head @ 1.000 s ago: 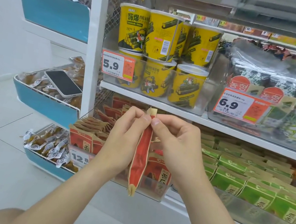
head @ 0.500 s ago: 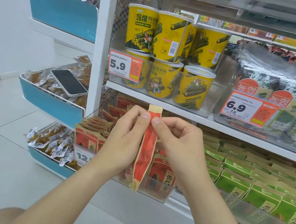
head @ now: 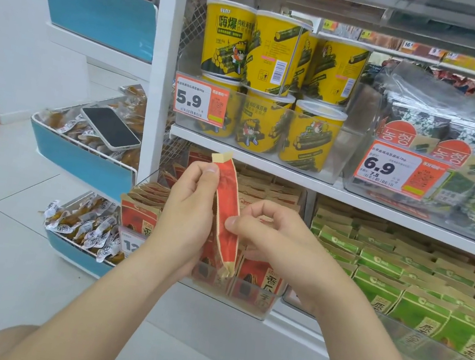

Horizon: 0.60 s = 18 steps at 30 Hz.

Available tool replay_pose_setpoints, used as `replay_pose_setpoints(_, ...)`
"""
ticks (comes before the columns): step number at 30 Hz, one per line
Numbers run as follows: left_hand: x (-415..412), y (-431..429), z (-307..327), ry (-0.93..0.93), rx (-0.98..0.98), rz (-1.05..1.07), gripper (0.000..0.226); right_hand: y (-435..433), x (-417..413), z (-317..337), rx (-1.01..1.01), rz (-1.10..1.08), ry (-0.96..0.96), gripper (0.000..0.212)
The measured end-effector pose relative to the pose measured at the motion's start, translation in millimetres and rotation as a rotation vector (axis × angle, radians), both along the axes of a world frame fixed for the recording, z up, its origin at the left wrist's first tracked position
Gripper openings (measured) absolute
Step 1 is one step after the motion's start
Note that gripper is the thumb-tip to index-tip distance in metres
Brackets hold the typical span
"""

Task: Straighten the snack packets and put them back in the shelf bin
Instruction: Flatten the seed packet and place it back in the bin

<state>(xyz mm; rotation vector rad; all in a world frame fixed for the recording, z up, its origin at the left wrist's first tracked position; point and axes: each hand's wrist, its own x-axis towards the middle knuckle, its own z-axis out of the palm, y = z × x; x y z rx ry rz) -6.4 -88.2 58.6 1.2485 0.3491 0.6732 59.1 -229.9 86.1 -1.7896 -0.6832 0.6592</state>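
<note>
Starting far left: white rack of blue-fronted bins (head: 84, 163), phone (head: 110, 128) lying screen-up on the wrapped snacks in the middle one, more small wrapped snacks (head: 81, 226) heaped in the lowest.

Moving in: left hand (head: 192, 204), fingers curled round the red snack packet (head: 226, 206), thumb pressed near its tan top strip. Packet held upright and edge-on, top leaning a little left, up in the air in front of the lower shelf, not in the bin.

Right beside it: right hand (head: 270, 237), thumb and forefinger pinching the packet's edge about midway down, other fingers loosely curled.

Behind and below both hands: clear shelf bin (head: 252, 302) at the left end of the lower shelf, matching packets (head: 260, 278) standing in rows inside, the held packet's lower end overlapping the front row in this view.

Up on the shelf above: yellow tubs (head: 273, 52) stacked two high in a clear tray, 5.9 price tag (head: 200, 101) on its front.

Further right: green packets (head: 414, 311) in rows in the neighbouring bin, and above them seaweed packs (head: 423, 127) behind a 6.9 price tag (head: 397, 171).
</note>
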Motion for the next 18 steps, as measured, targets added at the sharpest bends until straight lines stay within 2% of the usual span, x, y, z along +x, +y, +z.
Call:
replay_pose_setpoints(4,-4,2,5,0.003,-0.004,-0.132,0.035,0,4,0,0.08,-0.113,-0.052,0.032)
replay_pose_setpoints(6,-7,2,8,0.039,-0.002,-0.231,0.038,1,6,-4,0.169,-0.185,-0.048,0.035)
replay_pose_setpoints(8,-9,1,8,0.07,0.02,-0.268,0.03,0,8,-6,0.216,-0.247,-0.071,0.043)
replay_pose_setpoints(13,-14,-1,7,0.047,0.195,-0.16,0.023,1,8,-8,0.211,-0.229,-0.181,0.051)
replay_pose_setpoints(18,-18,0,7,0.049,0.302,-0.076,0.033,0,9,-11,0.164,-0.15,-0.261,0.034)
